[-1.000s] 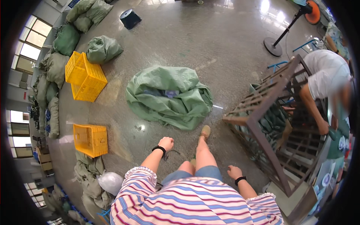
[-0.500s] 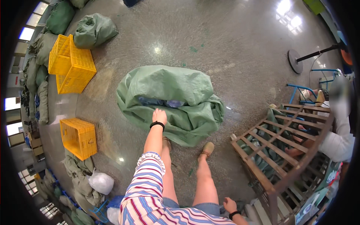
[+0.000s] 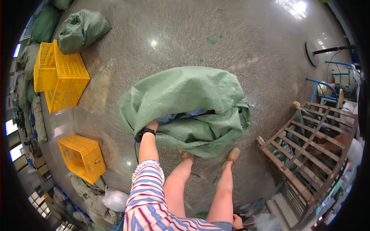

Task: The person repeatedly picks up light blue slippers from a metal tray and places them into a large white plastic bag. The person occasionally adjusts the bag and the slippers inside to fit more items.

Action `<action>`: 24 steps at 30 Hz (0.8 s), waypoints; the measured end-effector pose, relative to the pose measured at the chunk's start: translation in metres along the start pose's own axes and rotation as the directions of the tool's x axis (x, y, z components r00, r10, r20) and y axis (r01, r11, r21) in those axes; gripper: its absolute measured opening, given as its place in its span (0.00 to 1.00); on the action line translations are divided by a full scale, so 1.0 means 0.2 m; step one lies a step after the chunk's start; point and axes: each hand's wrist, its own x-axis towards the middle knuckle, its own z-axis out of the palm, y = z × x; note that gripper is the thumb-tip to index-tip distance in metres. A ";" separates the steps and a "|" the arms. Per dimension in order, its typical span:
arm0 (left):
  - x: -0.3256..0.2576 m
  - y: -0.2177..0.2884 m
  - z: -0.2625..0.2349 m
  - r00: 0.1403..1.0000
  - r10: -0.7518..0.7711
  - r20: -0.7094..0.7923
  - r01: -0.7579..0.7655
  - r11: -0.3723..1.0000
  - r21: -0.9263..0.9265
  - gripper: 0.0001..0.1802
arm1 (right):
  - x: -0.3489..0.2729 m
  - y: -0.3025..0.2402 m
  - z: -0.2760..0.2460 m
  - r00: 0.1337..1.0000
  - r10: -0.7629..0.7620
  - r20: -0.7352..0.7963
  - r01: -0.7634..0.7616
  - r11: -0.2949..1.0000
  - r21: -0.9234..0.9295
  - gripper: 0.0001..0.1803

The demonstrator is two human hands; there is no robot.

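A large green woven sack [image 3: 189, 90] lies on the floor in front of my feet, its mouth gaping across the middle. Inside show some bluish, plastic-looking contents [image 3: 167, 118], mostly covered by folds. My left hand [image 3: 152, 125] reaches into the left end of the mouth, and its fingers are hidden under the upper fold. A black band [image 3: 145, 133] circles that wrist. Low at the bottom edge, beside my thigh, is my right hand [image 3: 237, 222], away from the sack. Too little of it shows to make out its fingers.
Yellow crates [image 3: 69, 79] stand at the left, with another yellow crate [image 3: 83, 158] nearer me. A tied green sack [image 3: 83, 30] sits behind them. At the right is a slatted brown rack [image 3: 308, 154] with green material behind its bars. A black round stand base [image 3: 311, 54] is farther back.
My left hand has gone from the sack's near rim leftward and under the fold. The sack's upper side has lifted and bulged to the right. My right hand has dropped lower.
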 end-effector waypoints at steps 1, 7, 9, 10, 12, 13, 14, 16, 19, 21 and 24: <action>-0.10 -0.02 -0.04 0.992 0.066 0.104 -0.068 0.998 0.016 0.16 | -0.03 -0.03 -0.01 0.999 -0.037 -0.026 0.037 0.999 -0.022 0.13; -0.58 -0.08 -0.88 0.954 0.266 0.142 -0.213 0.928 -0.307 0.14 | -0.15 -0.26 -0.11 0.968 -0.217 -0.125 0.218 0.976 -0.006 0.10; -0.79 -0.12 -1.15 0.957 0.289 -0.016 -0.274 0.886 -0.375 0.14 | -0.14 -0.38 -0.20 0.981 -0.173 -0.089 0.184 0.974 0.131 0.11; -0.92 -0.10 -1.28 0.962 0.270 -0.023 -0.248 0.843 -0.478 0.15 | -0.12 -0.41 -0.24 0.970 -0.210 -0.120 0.227 0.963 0.143 0.12; -1.14 -0.02 -1.44 0.936 0.283 -0.212 -0.349 0.652 -0.672 0.14 | -0.04 -0.46 -0.29 0.912 -0.365 -0.185 0.384 0.920 0.075 0.14; -1.25 0.05 -1.55 0.896 0.282 -0.342 -0.443 0.524 -0.728 0.12 | -0.10 -0.61 -0.36 0.926 -0.334 -0.177 0.360 0.921 0.148 0.17; -1.36 0.16 -1.66 0.875 0.285 -0.391 -0.482 0.439 -0.758 0.10 | -0.11 -0.68 -0.38 0.890 -0.382 -0.250 0.418 0.902 0.110 0.22; -1.59 0.43 -1.86 0.841 0.321 -0.435 -0.518 0.250 -0.818 0.07 | -0.26 -0.87 -0.47 0.816 -0.430 -0.387 0.540 0.805 0.246 0.32; -1.96 0.85 -2.20 0.580 0.585 -0.567 -0.769 0.164 -0.618 0.07 | -0.22 -0.74 -0.40 0.632 -0.539 -0.556 0.747 0.615 0.253 0.40; -2.14 1.06 -2.36 0.516 0.568 -0.641 -0.779 0.000 -0.627 0.07 | -0.26 -0.55 -0.37 0.616 -0.533 -0.580 0.772 0.557 0.308 0.46; -2.27 1.27 -2.48 0.787 0.201 -0.584 -0.487 -0.378 -0.787 0.11 | -0.43 -0.05 -0.47 0.748 -0.638 -0.183 0.650 0.647 0.400 0.28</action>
